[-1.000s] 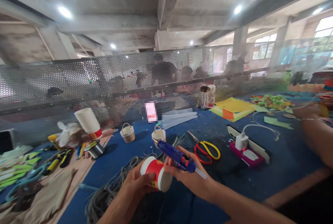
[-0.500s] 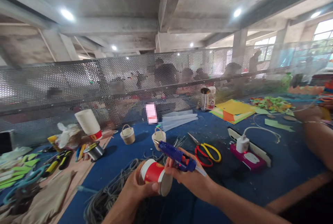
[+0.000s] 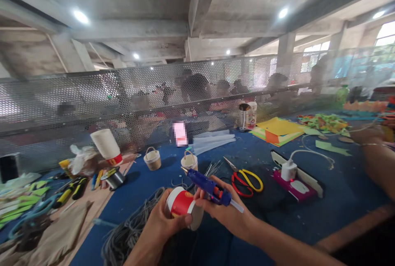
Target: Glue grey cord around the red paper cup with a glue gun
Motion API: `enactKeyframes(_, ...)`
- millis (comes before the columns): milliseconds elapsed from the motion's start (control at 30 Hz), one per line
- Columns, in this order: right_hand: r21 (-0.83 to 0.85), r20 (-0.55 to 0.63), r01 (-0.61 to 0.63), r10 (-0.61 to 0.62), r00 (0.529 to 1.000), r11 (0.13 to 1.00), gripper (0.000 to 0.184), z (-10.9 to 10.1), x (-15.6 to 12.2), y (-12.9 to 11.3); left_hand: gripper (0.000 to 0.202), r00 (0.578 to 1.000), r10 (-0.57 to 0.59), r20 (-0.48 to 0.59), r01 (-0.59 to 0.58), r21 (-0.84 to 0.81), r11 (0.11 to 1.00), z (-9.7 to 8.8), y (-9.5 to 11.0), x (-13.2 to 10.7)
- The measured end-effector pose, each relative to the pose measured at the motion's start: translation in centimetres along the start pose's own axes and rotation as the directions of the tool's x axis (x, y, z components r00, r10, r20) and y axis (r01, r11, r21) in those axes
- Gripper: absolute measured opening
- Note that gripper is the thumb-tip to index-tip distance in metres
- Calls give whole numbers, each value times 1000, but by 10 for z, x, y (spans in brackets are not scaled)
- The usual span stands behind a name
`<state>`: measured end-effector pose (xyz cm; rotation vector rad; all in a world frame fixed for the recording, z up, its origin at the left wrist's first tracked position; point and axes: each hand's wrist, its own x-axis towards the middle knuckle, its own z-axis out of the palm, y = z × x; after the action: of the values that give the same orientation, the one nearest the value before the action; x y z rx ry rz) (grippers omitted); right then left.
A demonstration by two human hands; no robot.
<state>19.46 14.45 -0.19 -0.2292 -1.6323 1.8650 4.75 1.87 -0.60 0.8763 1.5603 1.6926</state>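
A red and white paper cup [image 3: 181, 205] lies tipped on its side in my left hand [image 3: 165, 218], whose fingers wrap round it. My right hand [image 3: 228, 210] is closed round a blue hot glue gun [image 3: 205, 184], its nozzle pointing up and left, with a clear glue stick out of the back. The right fingertips are close to the cup's base; whether they touch it I cannot tell. Beyond the nozzle stands a small basket with a handle [image 3: 189, 162], and a second small basket [image 3: 152, 159] is to its left. Grey cord [image 3: 132, 227] lies in a heap beside my left hand.
Scissors with red and yellow handles [image 3: 243, 177] lie right of my hands. Farther right are a purple power bank [image 3: 294, 185] and a cable. Stacked paper cups [image 3: 105, 144] and a wire spool [image 3: 113, 178] stand left. Another person's arm [image 3: 375, 150] reaches in at right. Perforated mesh [image 3: 148, 105] stands behind.
The view has shifted very slightly. Both hands keep their hold on the cup and the glue gun, nearly in the same place. The person's arm at the right has moved a little.
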Motion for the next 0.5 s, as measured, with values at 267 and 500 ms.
enactKeyframes(267,-23,4,-37,37,999,999,35,-10,-4,-13,66,985,57,-165,-56,10,998,-6,15,1)
enactKeyframes(500,-178,152,4,23,988,984,21,-14,-16,-25,68,936,145,-320,-72,230,971,-14,38,-5)
